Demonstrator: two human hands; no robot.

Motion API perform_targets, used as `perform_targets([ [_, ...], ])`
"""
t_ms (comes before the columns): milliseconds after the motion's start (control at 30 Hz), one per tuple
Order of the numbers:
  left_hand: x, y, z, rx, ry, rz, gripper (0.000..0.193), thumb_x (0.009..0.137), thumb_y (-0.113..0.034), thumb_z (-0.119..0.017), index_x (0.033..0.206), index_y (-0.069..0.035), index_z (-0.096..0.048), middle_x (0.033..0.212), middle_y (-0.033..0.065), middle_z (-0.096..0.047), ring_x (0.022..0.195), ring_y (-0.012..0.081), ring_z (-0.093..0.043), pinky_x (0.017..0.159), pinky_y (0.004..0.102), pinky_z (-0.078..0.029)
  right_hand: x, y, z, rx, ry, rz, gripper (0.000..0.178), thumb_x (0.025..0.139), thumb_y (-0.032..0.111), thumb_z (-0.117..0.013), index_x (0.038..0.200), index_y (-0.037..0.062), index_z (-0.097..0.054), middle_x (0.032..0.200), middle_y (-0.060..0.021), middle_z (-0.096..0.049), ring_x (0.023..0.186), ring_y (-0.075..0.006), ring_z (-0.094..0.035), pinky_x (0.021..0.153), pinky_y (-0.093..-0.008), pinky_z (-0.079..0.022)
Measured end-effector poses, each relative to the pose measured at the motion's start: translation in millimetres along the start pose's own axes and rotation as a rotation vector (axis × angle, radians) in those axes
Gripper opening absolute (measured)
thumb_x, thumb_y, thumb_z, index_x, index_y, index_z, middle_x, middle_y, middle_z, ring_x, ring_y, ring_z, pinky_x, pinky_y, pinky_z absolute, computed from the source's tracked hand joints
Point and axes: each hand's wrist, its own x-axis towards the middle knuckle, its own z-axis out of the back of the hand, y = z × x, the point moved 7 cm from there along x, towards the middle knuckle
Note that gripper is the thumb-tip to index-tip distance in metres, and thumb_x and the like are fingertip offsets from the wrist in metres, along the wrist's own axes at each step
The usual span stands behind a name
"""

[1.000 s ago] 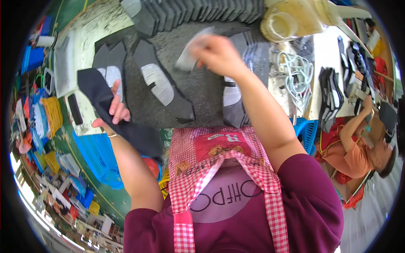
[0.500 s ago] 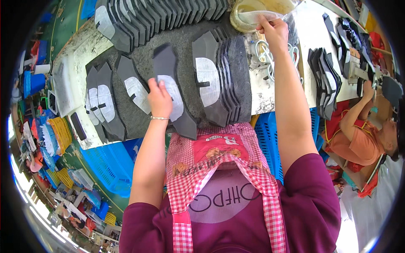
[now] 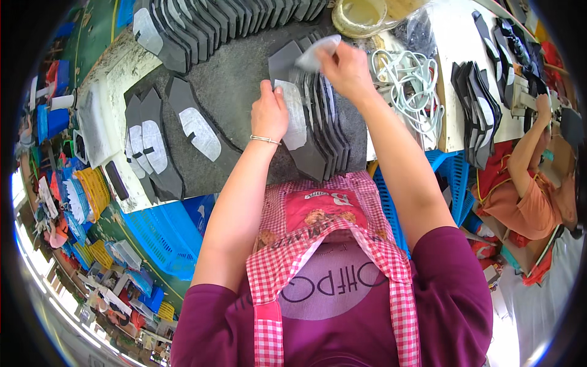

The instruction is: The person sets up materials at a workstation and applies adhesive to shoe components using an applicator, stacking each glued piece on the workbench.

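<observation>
With our right hand back from the pot at the upper edge, grip pinched on a pale patch, our left hand now presses the fanned stack of dark pieces at mid-table, ready for sticking.

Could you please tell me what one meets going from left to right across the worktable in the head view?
Yellow basket → dark cut pieces with white patches → left hand → fanned stack of dark pieces → right hand holding a pale patch → coiled white cord → another dark stack.
</observation>
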Motion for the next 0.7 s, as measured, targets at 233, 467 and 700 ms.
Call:
perform_targets([
  [233,-1.8,1.7,-0.6,0.034,0.02,-0.007,0.021,0.095,-0.022,-0.04,0.107,-0.004,-0.039,0.074,0.03,-0.06,0.073,0.0504,-0.058,0.065,0.0583,-0.043,-13.0,3.3,-3.8,0.156,0.392,0.053,0.011,0.084,0.007,-0.06,0.092,0.0037,-0.066,0.077,-0.011,-0.065,0.067,-0.0224,-0.063,0.065,-0.0319,-0.05],
  [467,-3.3,4.8,4.4,0.038,0.014,0.026,0.022,0.095,-0.022,-0.04,0.107,-0.003,-0.04,0.077,0.0299,-0.061,0.075,0.05,-0.059,0.067,0.058,-0.044,-98.8,25.6,10.0,0.256,0.752,0.116,0.01,0.084,0.008,-0.061,0.09,0.0021,-0.067,0.077,-0.0117,-0.066,0.07,-0.0217,-0.066,0.064,-0.032,-0.051],
  [700,9.9,19.3,-0.7,-0.08,0.065,-0.06,0.022,0.094,-0.021,-0.043,0.106,-0.003,-0.043,0.083,0.0292,-0.061,0.08,0.0481,-0.059,0.069,0.056,-0.045,-94.9,25.0,-1.6,0.061,0.979,0.13,0.016,0.088,0.018,-0.061,0.086,0.0019,-0.064,0.07,-0.0096,-0.066,0.063,-0.0144,-0.065,0.057,-0.0309,-0.05],
])
